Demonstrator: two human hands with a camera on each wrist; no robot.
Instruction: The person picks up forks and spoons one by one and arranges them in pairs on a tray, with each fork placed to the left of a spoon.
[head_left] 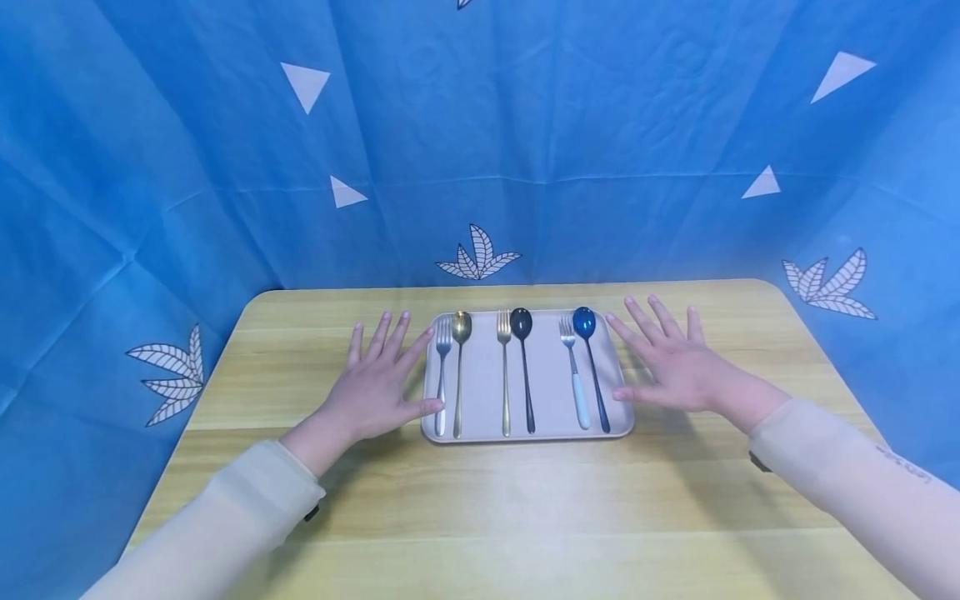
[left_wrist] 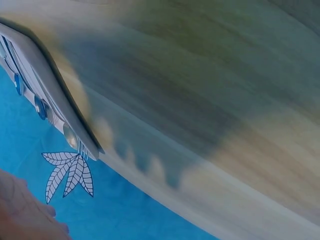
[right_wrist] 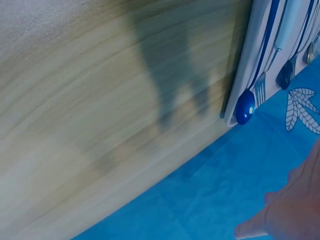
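Note:
A pale tray (head_left: 480, 375) on the table bears three fork-and-spoon pairs, handles toward me. At its left lie a silver fork (head_left: 442, 367) and a gold spoon (head_left: 460, 367). In the middle are a gold fork (head_left: 506, 375) and a black spoon (head_left: 527, 367). On the right, a fork with a light blue handle (head_left: 581, 400) lies by a blue spoon (head_left: 585, 323). My left hand (head_left: 371, 383), fingers spread, is at the tray's left side, its thumb overlapping the edge in the head view. Spread likewise, my right hand (head_left: 678, 362) is at the right side. Both hold nothing.
The wooden table (head_left: 480, 517) has rounded far corners. Behind and beside it hangs a blue cloth (head_left: 615, 125) with white triangles and leaf prints. Shadows of both arms fall across the tabletop.

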